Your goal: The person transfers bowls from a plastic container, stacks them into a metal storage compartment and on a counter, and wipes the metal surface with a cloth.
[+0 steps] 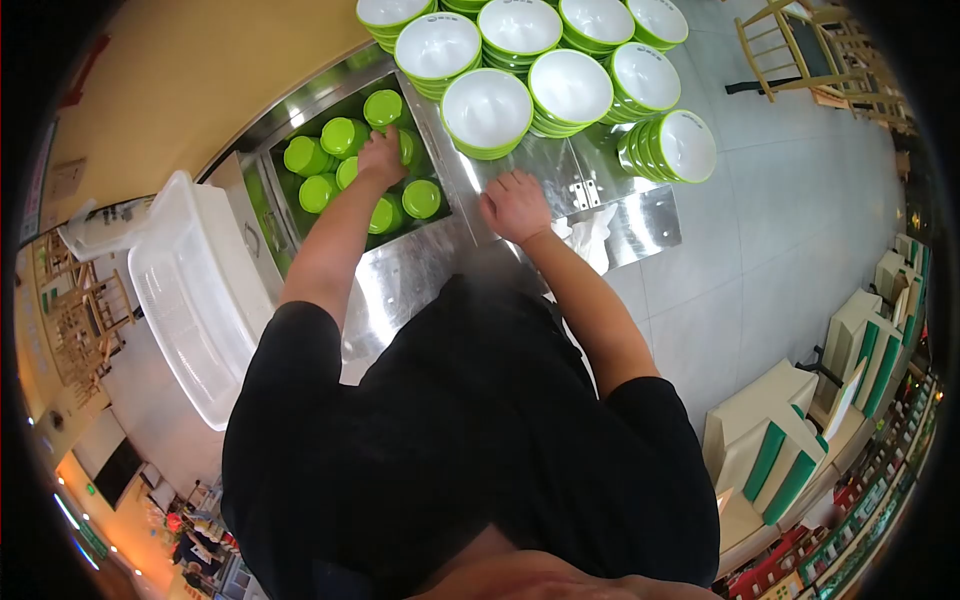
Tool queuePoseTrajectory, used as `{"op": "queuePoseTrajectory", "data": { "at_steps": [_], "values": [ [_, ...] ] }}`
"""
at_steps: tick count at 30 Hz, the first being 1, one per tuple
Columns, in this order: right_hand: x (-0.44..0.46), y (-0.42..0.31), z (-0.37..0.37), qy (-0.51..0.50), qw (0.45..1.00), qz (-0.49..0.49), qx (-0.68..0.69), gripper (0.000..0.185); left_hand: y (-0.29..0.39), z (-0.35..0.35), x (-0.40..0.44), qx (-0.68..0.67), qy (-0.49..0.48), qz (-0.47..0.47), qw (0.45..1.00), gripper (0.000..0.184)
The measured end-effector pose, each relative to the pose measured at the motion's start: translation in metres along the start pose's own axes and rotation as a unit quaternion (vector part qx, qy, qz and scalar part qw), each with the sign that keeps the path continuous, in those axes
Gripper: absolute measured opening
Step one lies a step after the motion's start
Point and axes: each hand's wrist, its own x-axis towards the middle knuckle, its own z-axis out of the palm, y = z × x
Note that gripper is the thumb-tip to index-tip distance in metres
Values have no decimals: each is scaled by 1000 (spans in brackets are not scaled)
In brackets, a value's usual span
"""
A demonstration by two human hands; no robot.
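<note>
My left hand (pixel 381 158) reaches into a steel-rimmed drawer (pixel 440 165), over several green cups (pixel 344 137) standing upside down. Its fingers touch or lie just beside a green cup (pixel 408 148) at the drawer's right side; whether they grip it is hidden. On the steel counter (pixel 515 158) rests my right hand (pixel 517 206), its fingers curled in, with nothing visible in it. Just beyond it stand several stacks of green bowls with white insides (pixel 487 108). One stack of bowls (pixel 688 146) leans on its side at the counter's right end.
A white plastic bin (pixel 190 290) stands left of the drawer. White paper or plastic (pixel 592 238) hangs at the counter's near edge. Wooden chairs (pixel 800 50) are at the upper right, and cream and green seats (pixel 770 440) at the lower right.
</note>
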Motion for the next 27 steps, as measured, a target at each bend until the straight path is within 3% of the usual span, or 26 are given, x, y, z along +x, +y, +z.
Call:
{"op": "queuePoseTrajectory", "data": {
  "at_steps": [10,16,18,19,21,22,24,25,27],
  "values": [
    [3,1,0,-24,1000,11,-5,14,5,26,35,37,-39,-10,999,115],
    [3,1,1,-29,1000,11,1,14,1,42,20,-36,-15,-20,999,118],
    [3,1,1,-23,1000,4,-2,14,1,52,4,-30,141,18,989,108],
    [3,0,0,-22,1000,2,-3,14,2,63,-2,-31,144,18,989,108],
    [3,-2,-2,-6,1000,-3,5,14,7,82,-17,-173,232,49,956,91],
    [4,-2,-3,-4,1000,-5,3,14,11,83,-32,-174,235,51,955,91],
    [3,-4,-5,6,1000,-6,7,14,26,91,-68,-295,271,102,910,68],
    [1,-4,-4,8,1000,-7,5,14,33,95,-85,-296,274,104,909,68],
    [-1,-3,-3,14,1000,-11,8,14,46,104,-118,-323,301,137,887,47]
  ]
}}
